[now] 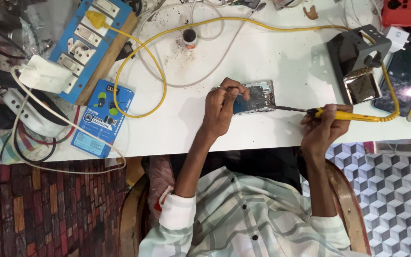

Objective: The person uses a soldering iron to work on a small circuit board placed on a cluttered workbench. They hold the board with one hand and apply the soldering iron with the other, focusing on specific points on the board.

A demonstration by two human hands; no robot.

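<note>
A person in a checked shirt works at a white surface [272, 57], seen from above. An opened phone [258, 97], its circuit board bare, lies near the surface's front edge. The left hand [222, 108] rests on the phone's left end, fingers [231, 90] curled shut around a thin tool pressed to it; what kind of tool cannot be told. The right hand [323, 129], just right of the phone, has its fingers closed around the yellow handle of a soldering iron [329, 113], whose dark tip reaches the phone's right edge.

The iron's yellow cord [162, 81] loops away right of the phone, runs along the back of the surface and curves round to a plug in a blue switchboard [89, 45] well left of the phone. A dark iron stand [357, 59] with a worn sponge tray sits behind and right of the phone. A small dark-capped bottle [190, 38] stands behind and left of the phone. A blue earphone box [103, 118] lies left of the phone, near the front edge, just below the switchboard. A white charger [44, 75] lies against the switchboard's left side, its white cable trailing off the edge. A dark-screened phone [403, 78] lies far right of the opened one, beside the stand.
</note>
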